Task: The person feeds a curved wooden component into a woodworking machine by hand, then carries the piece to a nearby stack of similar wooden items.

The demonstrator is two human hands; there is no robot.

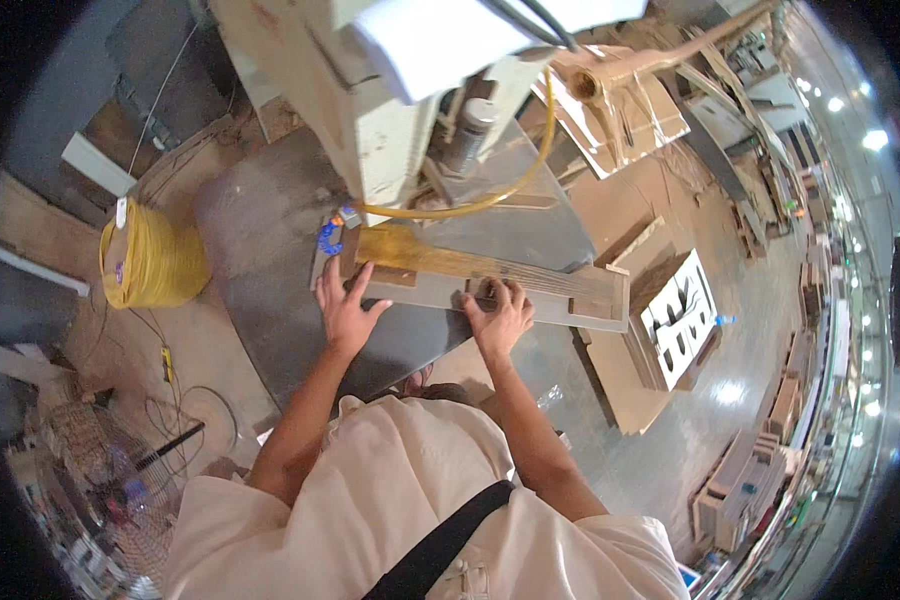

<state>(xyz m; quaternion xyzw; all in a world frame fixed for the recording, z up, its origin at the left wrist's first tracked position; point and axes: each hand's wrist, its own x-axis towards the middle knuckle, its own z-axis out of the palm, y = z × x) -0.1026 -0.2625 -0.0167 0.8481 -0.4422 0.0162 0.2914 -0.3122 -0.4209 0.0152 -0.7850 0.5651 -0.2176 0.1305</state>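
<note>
A long grey board [550, 302] lies across a dark machine table [260, 265], with wood blocks fixed along it. Behind its near strip runs a yellowish-brown wood strip [420, 252]. My left hand [347, 315] rests at the board's left end, fingers spread, the tips on the board and by the strip. Further right, my right hand [500, 322] has its fingers and thumb curled round a small dark part on the board, mostly covered by the fingers. A blue jointed coolant hose [329, 238] sits just beyond my left fingertips.
The pale machine body [385, 130] rises behind the board, with a yellow hose [510, 190] and a spray can [470, 130] beside it. A yellow bucket [153, 258] stands left. White cut-out panels [682, 318] are stacked at right; a wire-guarded fan [95, 460] is lower left.
</note>
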